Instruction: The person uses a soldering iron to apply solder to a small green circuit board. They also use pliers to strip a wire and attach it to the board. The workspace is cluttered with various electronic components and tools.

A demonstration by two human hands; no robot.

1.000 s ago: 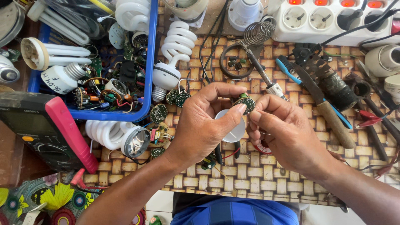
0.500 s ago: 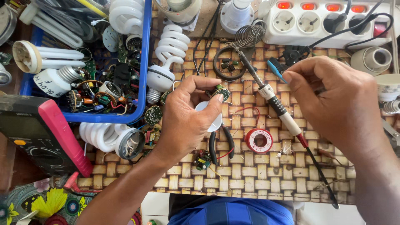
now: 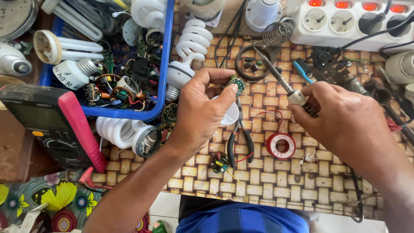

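The left hand (image 3: 200, 114) pinches a small round green circuit board (image 3: 236, 85) between thumb and fingertips above the middle of the woven mat (image 3: 267, 179), with a white lamp cap (image 3: 228, 114) partly hidden under its palm, while the right hand (image 3: 345, 125) is clenched around the handle of a soldering iron (image 3: 280, 80) whose grip its fingers cover and whose tip lies toward the coiled stand (image 3: 276, 32) at the mat's far edge. Pliers (image 3: 239, 144) and a solder reel (image 3: 280, 146) lie between the hands; the blue tray (image 3: 166, 64) crowds the left edge, leaving open mat only along the near edge
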